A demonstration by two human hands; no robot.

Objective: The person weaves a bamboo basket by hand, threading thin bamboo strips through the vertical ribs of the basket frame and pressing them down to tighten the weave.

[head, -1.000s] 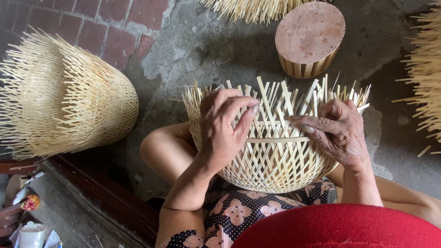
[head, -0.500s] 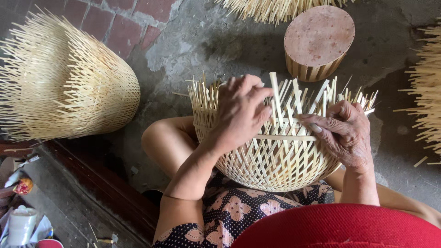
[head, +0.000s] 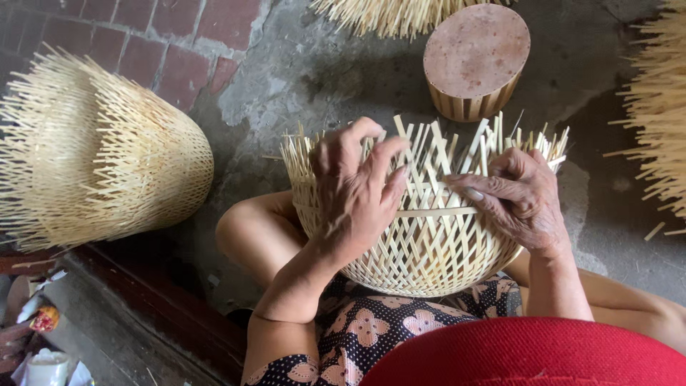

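Red woven hat brim [head: 529,354] fills the lower edge of the head view, nearest the camera, above a dark floral-print garment [head: 357,329] across the person's lap. Resting on the lap between the bare knees sits the half-woven pale bamboo basket [head: 421,243], bowl-shaped, its lattice finished below a horizontal band and loose strip ends standing up around the rim. Left hand [head: 357,189] lies over the near-left side of the rim, fingers [head: 389,161] slightly spread and curled onto the upright strips, pressing them; whether any single strip is pinched cannot be told. Right hand [head: 518,200] rests on the right side of the basket, fingers [head: 475,187] pressed together and pointing left along the band, touching the weave. Left of the knee, on the brick and concrete floor [head: 286,78], lies a large unfinished bamboo basket on its side [head: 100,154]. Beyond the work stands a round low bamboo stool with a reddish top [head: 475,57], well apart. Bundles of loose bamboo strips [head: 661,114] edge the far and right margins.
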